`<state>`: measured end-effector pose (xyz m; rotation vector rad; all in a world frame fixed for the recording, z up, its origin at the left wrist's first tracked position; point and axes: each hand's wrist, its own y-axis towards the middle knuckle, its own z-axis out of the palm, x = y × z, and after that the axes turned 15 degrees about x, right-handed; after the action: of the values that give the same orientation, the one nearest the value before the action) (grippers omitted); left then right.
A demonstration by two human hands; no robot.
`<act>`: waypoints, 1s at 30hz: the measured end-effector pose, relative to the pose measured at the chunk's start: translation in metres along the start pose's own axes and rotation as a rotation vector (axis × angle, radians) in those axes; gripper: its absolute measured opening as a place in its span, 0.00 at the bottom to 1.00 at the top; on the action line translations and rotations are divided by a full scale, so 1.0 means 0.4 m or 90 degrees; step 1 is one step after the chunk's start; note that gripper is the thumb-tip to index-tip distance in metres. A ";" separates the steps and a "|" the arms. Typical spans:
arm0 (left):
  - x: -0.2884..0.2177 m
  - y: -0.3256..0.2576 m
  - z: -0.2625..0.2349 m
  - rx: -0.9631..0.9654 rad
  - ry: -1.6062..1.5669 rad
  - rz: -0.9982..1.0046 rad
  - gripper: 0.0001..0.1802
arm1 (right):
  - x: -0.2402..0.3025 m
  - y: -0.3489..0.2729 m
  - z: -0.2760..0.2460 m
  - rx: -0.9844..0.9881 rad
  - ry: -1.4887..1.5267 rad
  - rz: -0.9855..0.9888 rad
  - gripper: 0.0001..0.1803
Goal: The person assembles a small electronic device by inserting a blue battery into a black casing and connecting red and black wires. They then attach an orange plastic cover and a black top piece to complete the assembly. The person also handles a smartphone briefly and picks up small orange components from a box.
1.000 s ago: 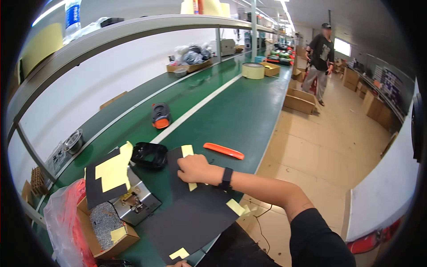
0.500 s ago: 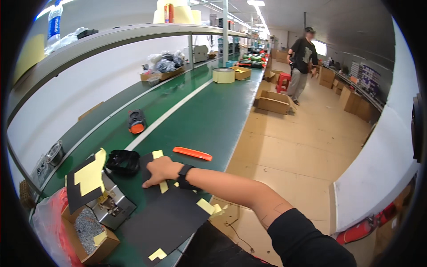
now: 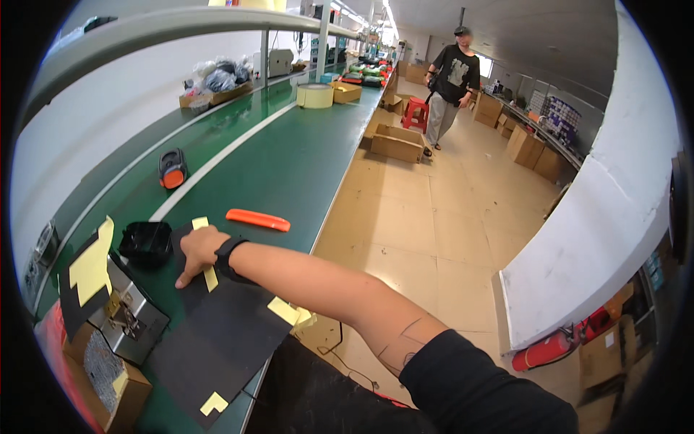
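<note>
Table: we see one long green table (image 3: 289,159) running away from us, with a white stripe down its length.
Black sheet: one large black sheet (image 3: 217,325) lies flat at the near end of the table, its right corner reaching the table's right edge.
Yellow tape strips: we count four on the sheet: one at its far corner (image 3: 200,223), one under the fingers (image 3: 210,278), one at the right edge (image 3: 289,312), one at the near corner (image 3: 213,403).
Right hand: our right hand (image 3: 199,249) rests palm down on the far part of the black sheet, fingers together and flat, pressing on a yellow strip; a black watch sits on the wrist.
Left hand: we do not see it.
Metal device: one grey metal device (image 3: 130,318) stands just left of the sheet, on a cardboard box (image 3: 108,376) at the near left corner.
Black tray: one small black tray (image 3: 147,244) lies just left of the hand.
Orange cutter: one orange cutter (image 3: 258,219) lies beyond the hand, near the right edge.
Tape roll: one large roll (image 3: 315,95) sits far up the table.
Person: one person (image 3: 450,87) walks on the floor well beyond the table.
</note>
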<state>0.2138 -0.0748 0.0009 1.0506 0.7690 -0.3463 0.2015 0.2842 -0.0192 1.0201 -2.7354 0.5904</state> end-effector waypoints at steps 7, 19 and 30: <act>0.020 0.009 -0.017 0.023 -0.022 -0.024 0.28 | -0.029 -0.010 -0.006 0.034 0.009 0.026 0.49; 0.011 -0.022 -0.046 -0.037 0.095 -0.060 0.22 | 0.002 0.018 -0.024 0.017 0.041 0.007 0.47; -0.052 -0.110 -0.049 -0.175 0.356 -0.135 0.17 | -0.004 0.035 -0.001 0.030 -0.029 0.002 0.48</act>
<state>0.1651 -0.0807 -0.0180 0.8090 1.3942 -0.1146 0.1934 0.2952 -0.0235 1.0520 -2.7761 0.6420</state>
